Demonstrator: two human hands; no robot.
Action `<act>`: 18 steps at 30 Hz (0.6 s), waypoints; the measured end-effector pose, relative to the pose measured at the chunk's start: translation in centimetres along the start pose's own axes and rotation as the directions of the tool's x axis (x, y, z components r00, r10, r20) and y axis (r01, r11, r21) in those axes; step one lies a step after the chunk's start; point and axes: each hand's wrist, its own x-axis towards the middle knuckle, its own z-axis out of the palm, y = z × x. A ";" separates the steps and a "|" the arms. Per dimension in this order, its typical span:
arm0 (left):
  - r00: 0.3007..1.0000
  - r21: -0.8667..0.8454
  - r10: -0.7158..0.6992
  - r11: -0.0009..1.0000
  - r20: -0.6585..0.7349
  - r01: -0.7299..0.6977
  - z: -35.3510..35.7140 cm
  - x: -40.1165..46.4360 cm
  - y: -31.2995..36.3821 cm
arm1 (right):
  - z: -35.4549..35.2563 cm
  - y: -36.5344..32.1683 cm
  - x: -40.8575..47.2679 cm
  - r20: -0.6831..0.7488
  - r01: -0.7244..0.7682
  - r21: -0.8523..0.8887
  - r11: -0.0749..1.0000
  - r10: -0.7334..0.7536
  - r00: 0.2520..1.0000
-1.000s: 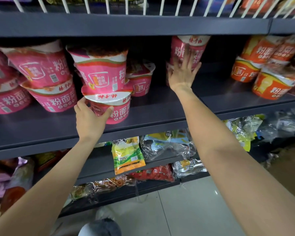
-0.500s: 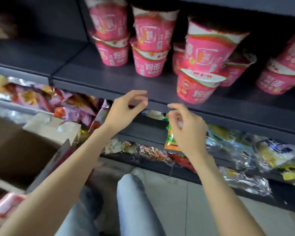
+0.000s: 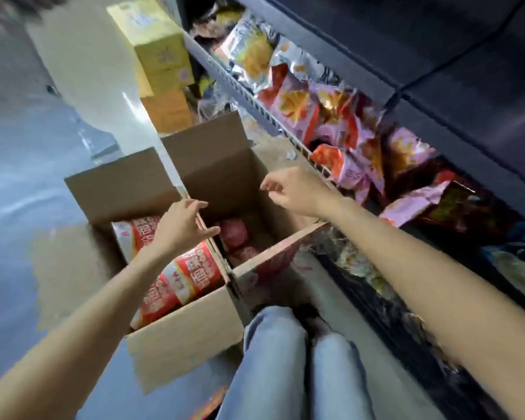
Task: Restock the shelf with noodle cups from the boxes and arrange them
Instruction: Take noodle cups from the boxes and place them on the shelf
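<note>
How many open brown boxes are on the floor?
2. The left box sits under the left hand; the right box sits under the right hand, beside the shelf. Others may be hidden.

Both bare forearms reach forward and down toward the open cardboard box (image 3: pixel 225 177). The left hand (image 3: pixel 181 227) hovers over the box's left side wall, palm down, fingers loosely extended and slightly spread, holding nothing. The right hand (image 3: pixel 291 189) hangs above the box's right half, wrist bent, fingers loosely curled downward, also holding nothing. Two knees (image 3: pixel 300 353) in light blue jeans sit just on the near side of the box, between the forearms.
</note>
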 end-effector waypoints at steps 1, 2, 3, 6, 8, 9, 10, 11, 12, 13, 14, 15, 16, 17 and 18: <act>1.000 -0.005 -0.026 1.000 -0.004 0.026 1.1 1.0 -0.9 | 0.9 0.4 3.0 0.077 0.045 -0.084 0.995 -0.039 0.996; 0.998 0.001 -0.055 0.998 -0.020 0.056 2.2 2.1 -1.7 | 1.8 0.7 5.7 0.142 0.096 -0.165 0.982 -0.072 0.987; 0.996 0.017 -0.083 0.996 -0.042 0.084 3.2 3.1 -2.4 | 3.0 1.1 8.2 0.204 0.141 -0.223 0.965 -0.096 0.974; 0.985 0.031 -0.161 0.986 -0.062 0.164 5.9 6.0 -4.5 | 7.9 2.8 14.1 0.349 0.257 -0.277 0.926 -0.153 0.925; 0.980 0.021 -0.192 0.981 -0.062 0.193 7.5 7.6 -5.8 | 12.5 4.3 17.2 0.416 0.327 -0.304 0.895 -0.184 0.891; 0.980 0.036 -0.190 0.981 -0.063 0.193 8.1 8.3 -6.4 | 15.0 5.1 18.3 0.455 0.364 -0.320 0.875 -0.195 0.869; 0.981 0.064 -0.181 0.981 -0.071 0.186 8.7 9.1 -7.1 | 17.6 5.8 19.4 0.500 0.392 -0.337 0.856 -0.189 0.845; 0.982 0.093 -0.168 0.980 -0.086 0.176 9.1 9.6 -7.7 | 20.2 6.6 20.4 0.546 0.406 -0.348 0.845 -0.170 0.821; 0.982 0.119 -0.149 0.980 -0.112 0.162 9.5 10.0 -8.2 | 22.6 7.4 21.1 0.581 0.398 -0.351 0.848 -0.136 0.803; 0.982 0.145 -0.123 0.979 -0.145 0.144 9.9 10.3 -8.7 | 25.0 8.2 21.8 0.600 0.370 -0.349 0.861 -0.098 0.794; 0.979 0.172 -0.095 0.977 -0.178 0.126 10.3 10.4 -9.0 | 27.2 8.9 22.4 0.596 0.338 -0.350 0.874 -0.070 0.800; 0.976 0.196 -0.074 0.974 -0.206 0.116 10.5 10.3 -9.2 | 29.1 9.6 22.9 0.577 0.314 -0.353 0.881 -0.060 0.815; 0.973 0.215 -0.065 0.970 -0.222 0.114 10.7 10.3 -9.3 | 30.8 10.3 23.4 0.558 0.304 -0.357 0.883 -0.059 0.828; 0.971 0.229 -0.062 0.967 -0.229 0.115 10.9 10.2 -9.3 | 32.3 10.7 23.9 0.550 0.297 -0.357 0.886 -0.057 0.833; 0.971 0.240 -0.060 0.964 -0.232 0.117 11.0 10.1 -9.3 | 33.6 11.0 24.4 0.558 0.285 -0.352 0.891 -0.045 0.829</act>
